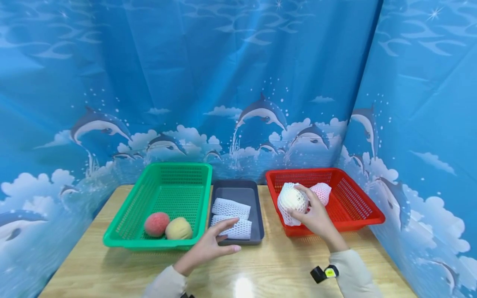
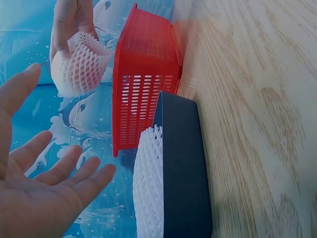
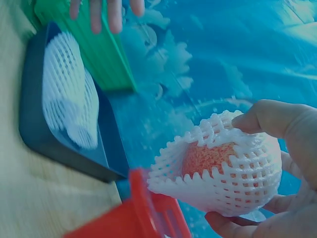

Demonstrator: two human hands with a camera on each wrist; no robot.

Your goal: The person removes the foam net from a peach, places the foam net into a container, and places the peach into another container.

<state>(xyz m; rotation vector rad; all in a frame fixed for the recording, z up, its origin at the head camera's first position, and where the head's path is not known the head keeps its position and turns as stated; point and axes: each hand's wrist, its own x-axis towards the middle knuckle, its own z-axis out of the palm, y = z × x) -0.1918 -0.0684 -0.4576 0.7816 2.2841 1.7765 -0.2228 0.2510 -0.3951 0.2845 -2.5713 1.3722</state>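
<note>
My right hand (image 1: pixel 314 213) grips a round fruit (image 3: pixel 208 158) inside a white foam net sleeve (image 3: pixel 242 183), over the left part of the red basket (image 1: pixel 357 225). Through the sleeve's open end, seen in the right wrist view, the fruit's skin looks speckled orange-red. A second netted fruit (image 1: pixel 322 193), pinkish, lies in that basket behind the hand. My left hand (image 1: pixel 208 248) has its fingers spread, thumb apart, and holds nothing. It hovers by the front of the grey tray (image 1: pixel 259 223), partly overlapping flat white foam net sleeves (image 1: pixel 232 208) there in the head view.
On the left stands a green basket (image 1: pixel 128 207) with a red peach-like fruit (image 1: pixel 156 224) and a yellow one (image 1: pixel 179 228) near its front. The grey tray sits between the two baskets on the wooden table (image 1: pixel 275 269). A blue dolphin-print curtain (image 1: pixel 231 82) hangs behind and beside it.
</note>
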